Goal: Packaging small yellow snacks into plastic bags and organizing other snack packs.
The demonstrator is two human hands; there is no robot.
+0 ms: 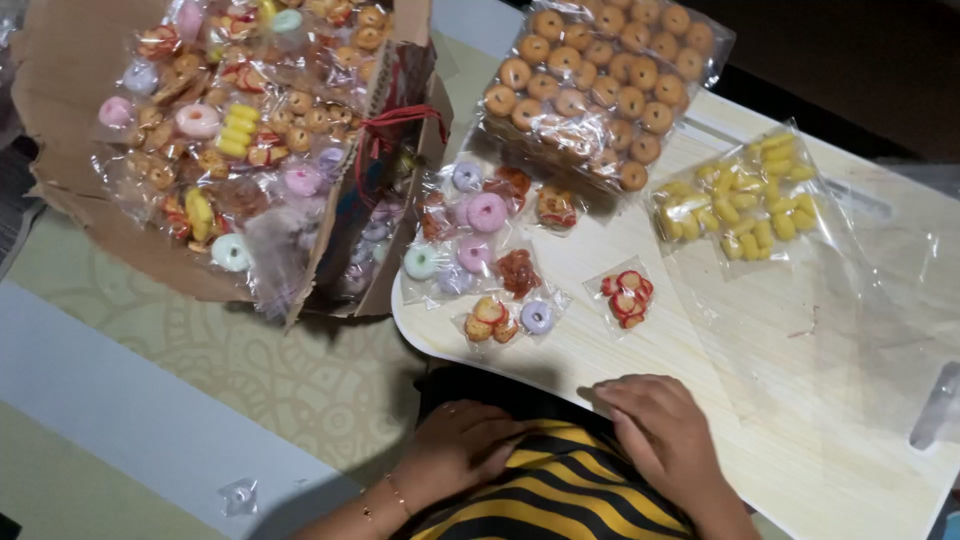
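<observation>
Head view, one frame, items as I log them from my station:

1. Left hand: low in frame, resting on the striped black-and-yellow cloth at the lap, just below the near edge of the surface. Fingers curled loosely inward, nothing held that I can see. A thin bracelet sits at the wrist.

2. Right hand: palm down, fingers together, lying across the near edge of the surface and partly over the same cloth. Flat, grip empty as far as I can tell.

3. Small clear packet of red ring sweets: on the pale wood-grain surface, the item nearest the right hand, apart from it.

4. Small packet with orange pieces and a lilac ring: near the surface's left edge, beside item 3 but apart.

5. Cluster of small mixed packets, pink, white and red rings: behind item 4.

6. Large bag of round orange-brown biscuits: far side of the surface.

7. Bag of yellow sweets: right of item 6, clear empty plastic sheets spreading beside it.

8. Cardboard box: left of the surface, opened flat, heaped with mixed sweet packets; a red string hangs at its side
</observation>
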